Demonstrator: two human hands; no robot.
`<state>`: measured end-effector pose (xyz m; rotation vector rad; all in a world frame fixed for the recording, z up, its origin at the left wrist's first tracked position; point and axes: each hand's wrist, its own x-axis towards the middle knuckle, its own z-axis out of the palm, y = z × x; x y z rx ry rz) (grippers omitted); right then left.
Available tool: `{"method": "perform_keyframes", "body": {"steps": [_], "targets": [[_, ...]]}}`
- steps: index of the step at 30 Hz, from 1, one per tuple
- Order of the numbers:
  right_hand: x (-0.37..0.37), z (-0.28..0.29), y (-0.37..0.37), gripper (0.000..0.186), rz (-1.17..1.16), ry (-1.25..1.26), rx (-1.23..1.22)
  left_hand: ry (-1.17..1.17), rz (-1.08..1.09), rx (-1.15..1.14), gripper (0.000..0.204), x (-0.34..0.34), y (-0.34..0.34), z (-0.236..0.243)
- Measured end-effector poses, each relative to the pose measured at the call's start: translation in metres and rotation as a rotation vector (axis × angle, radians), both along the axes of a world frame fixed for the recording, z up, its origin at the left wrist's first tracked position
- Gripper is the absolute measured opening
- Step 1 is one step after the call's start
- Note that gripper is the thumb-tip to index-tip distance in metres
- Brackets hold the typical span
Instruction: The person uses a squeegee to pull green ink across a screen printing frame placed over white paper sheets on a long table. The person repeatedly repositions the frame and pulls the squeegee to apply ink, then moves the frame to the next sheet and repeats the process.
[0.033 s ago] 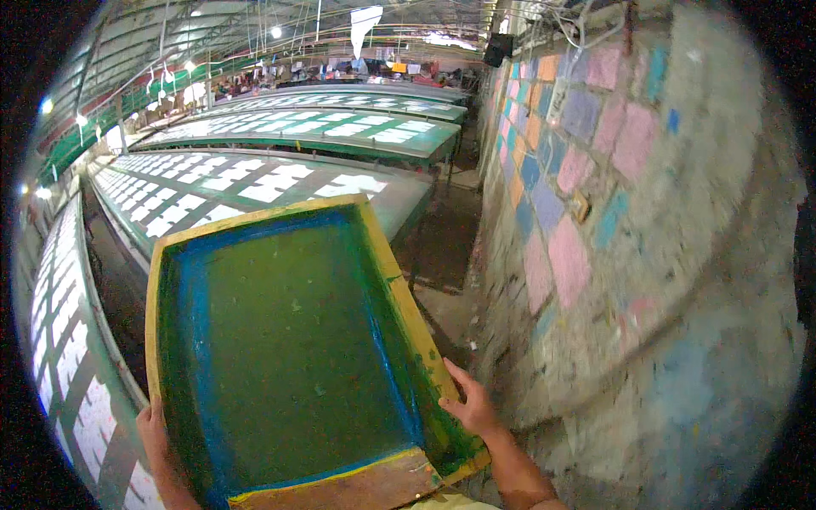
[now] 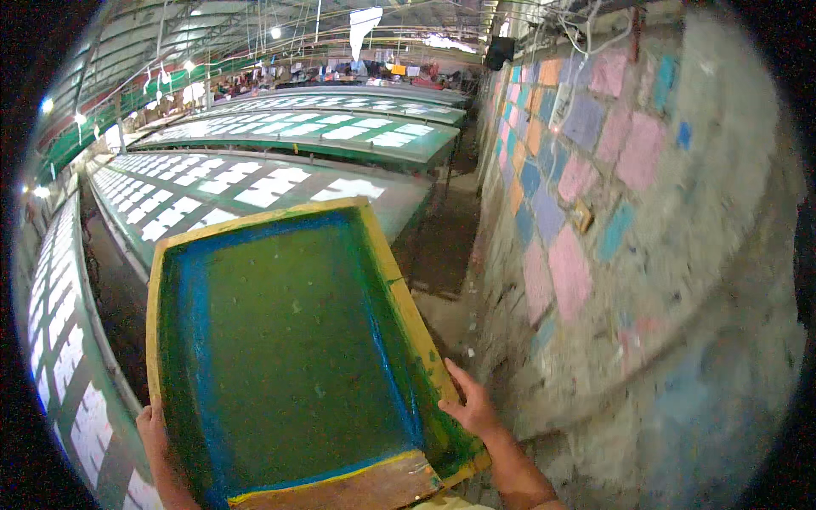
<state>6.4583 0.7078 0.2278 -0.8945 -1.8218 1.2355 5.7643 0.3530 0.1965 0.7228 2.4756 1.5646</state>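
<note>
I hold a screen printing frame (image 2: pixel 289 340) in front of me, tilted, with its far end higher in the picture. Its wooden rim is yellow and stained green, and the green mesh has blue bands along its edges. My left hand (image 2: pixel 153 429) grips the left rim, its fingers partly hidden by the frame. On the right rim, near the close corner, my right hand (image 2: pixel 469 406) is closed with the thumb on top. A brown flat strip (image 2: pixel 348 489) with a yellow edge lies across the near end; whether it is a separate piece, I cannot tell.
Long printing tables (image 2: pixel 399 189) with rows of white pieces extend ahead, and another table (image 2: pixel 81 399) runs along my left. A rough wall (image 2: pixel 646 331) with pastel paint patches stands close on my right. A dark walkway (image 2: pixel 442 246) lies between tables and wall.
The wall's patches and the nearby tables sit slightly differently in the view, as it has shifted a little. Both hands keep the same hold on the frame, which stays almost in place.
</note>
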Motion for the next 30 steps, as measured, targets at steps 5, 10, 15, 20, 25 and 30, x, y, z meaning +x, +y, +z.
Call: {"method": "perform_keyframes", "body": {"steps": [5,10,15,20,25,30], "targets": [[-0.007,0.006,0.131,0.102,-0.133,0.111,-0.170,0.136,-0.055,-0.068,0.046,0.011,0.191,0.050],[-0.005,-0.014,0.300,0.111,-0.158,0.061,-0.016,0.140,-0.054,-0.098,0.067,-0.001,0.390,0.048],[0.004,-0.002,0.483,0.118,-0.228,0.046,-0.013,0.093,-0.059,-0.151,0.079,0.003,0.604,0.035],[0.014,0.035,0.639,0.124,-0.209,0.156,-0.075,0.127,0.015,-0.129,0.082,0.034,0.763,0.059],[0.011,0.056,0.787,0.125,-0.168,0.164,-0.059,-0.073,-0.028,-0.199,0.051,0.055,0.876,0.088],[-0.007,0.035,0.955,0.103,-0.092,0.090,0.095,-0.157,0.064,0.078,0.056,0.065,1.000,0.062]]}}
